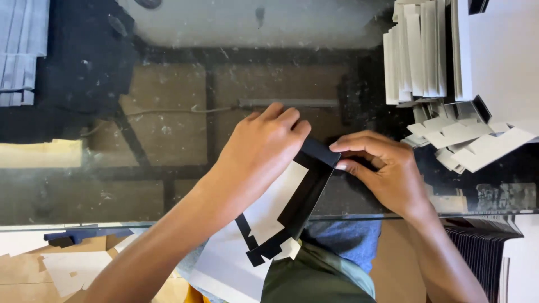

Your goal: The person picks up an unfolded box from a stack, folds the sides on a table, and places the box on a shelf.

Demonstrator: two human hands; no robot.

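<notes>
Both hands fold a flat black-and-white cardboard box blank (281,207) over the glass desk (168,140): left hand (264,148) presses it, right hand (382,168) pinches its far flap.

bright daylight | glare on glass table (168,140) | soft shadows | focus sharp, slight edge blur
</notes>
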